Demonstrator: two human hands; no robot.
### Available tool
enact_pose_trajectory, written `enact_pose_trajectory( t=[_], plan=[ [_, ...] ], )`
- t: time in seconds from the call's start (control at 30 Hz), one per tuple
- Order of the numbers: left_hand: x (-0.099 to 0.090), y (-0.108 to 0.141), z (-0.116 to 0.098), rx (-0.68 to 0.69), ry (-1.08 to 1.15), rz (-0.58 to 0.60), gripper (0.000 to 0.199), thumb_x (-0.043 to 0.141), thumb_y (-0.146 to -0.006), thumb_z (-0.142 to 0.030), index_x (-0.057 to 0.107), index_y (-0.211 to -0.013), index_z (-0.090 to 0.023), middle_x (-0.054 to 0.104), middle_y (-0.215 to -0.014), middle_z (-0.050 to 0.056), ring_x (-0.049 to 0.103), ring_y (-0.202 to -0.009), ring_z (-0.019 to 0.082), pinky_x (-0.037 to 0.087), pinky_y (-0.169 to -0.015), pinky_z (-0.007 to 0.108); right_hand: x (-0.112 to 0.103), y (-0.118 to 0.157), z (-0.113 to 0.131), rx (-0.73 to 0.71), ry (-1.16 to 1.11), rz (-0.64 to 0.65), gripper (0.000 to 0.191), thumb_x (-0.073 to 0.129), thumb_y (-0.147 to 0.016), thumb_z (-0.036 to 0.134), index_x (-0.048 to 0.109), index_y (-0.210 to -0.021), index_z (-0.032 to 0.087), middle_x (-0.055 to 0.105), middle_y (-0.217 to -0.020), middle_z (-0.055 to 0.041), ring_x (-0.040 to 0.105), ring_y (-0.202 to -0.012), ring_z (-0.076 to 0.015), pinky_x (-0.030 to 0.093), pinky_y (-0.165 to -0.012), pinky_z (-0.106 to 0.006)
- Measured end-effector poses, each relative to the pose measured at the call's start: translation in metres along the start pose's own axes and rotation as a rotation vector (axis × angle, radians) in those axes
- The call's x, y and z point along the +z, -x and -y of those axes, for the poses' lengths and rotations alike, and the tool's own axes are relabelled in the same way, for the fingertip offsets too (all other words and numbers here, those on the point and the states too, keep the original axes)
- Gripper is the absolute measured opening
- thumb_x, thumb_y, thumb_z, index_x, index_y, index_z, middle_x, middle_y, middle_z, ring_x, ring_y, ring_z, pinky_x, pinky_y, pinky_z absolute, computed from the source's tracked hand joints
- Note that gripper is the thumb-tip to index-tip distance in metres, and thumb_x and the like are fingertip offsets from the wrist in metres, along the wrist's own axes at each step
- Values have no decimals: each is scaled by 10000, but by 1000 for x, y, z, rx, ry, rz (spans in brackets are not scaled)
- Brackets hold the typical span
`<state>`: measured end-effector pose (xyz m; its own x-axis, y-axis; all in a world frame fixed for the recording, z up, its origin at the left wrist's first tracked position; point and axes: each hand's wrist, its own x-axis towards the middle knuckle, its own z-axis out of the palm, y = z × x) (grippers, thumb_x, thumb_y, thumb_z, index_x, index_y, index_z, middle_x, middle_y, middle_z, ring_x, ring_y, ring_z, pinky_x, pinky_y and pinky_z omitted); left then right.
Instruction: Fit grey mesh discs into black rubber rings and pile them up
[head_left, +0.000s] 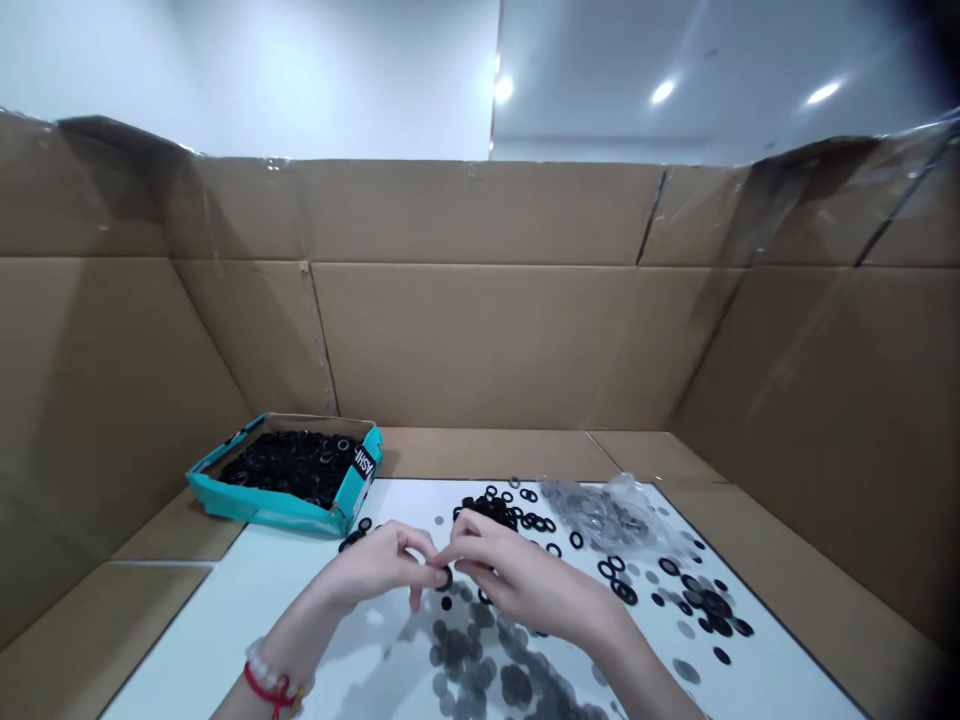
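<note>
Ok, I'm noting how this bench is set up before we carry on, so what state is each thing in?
left hand: fingertips at the ring, grip unclear
right hand: fingertips at the ring, grip unclear
black ring: between both hands, partly hidden
teal cardboard box of black rings: open, full
clear plastic bag of grey rings: crumpled, lying on the board
loose black rings: scattered
white board: flat

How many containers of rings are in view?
2: a teal box of black rings at back left, and a clear plastic bag of rings at back right of the white board.

Bright ceiling spotlights (662, 92), soft shadow under the left hand (375, 570), dark blurred corners
</note>
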<state>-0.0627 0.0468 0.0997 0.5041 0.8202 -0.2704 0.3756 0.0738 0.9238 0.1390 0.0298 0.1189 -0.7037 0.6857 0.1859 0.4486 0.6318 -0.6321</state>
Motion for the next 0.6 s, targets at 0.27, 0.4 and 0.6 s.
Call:
enact_pose_trajectory(
  t=[0.27,0.4,0.6],
  plan=[
    [-41,13,80,-189,-586,-528,208,510,-816,-274,584,-970,-156,684,-761,41,664,-683,218,438,-627,268,38,21,-24,270,188,299,466,566,-835,239,530,-1299,218,577,-1153,-110,602,-938,-271,458,-737,-317],
    [-27,6,77,-243,-803,-730,240,456,-844,-167,544,-1064,-130,643,-1044,166,610,-1000,311,413,-799,354,66,42,-40,295,250,218,398,526,-805,120,597,-1184,219,564,-1182,-108,593,-992,-268,451,-793,-310],
    [9,-41,61,-54,-1030,-588,290,384,-894,-137,596,-1092,-118,598,-1084,172,591,-992,299,377,-892,416,90,56,-55,269,313,105,440,474,-702,-15,615,-1060,198,587,-1108,-84,579,-970,-236,434,-791,-277]
  ],
)
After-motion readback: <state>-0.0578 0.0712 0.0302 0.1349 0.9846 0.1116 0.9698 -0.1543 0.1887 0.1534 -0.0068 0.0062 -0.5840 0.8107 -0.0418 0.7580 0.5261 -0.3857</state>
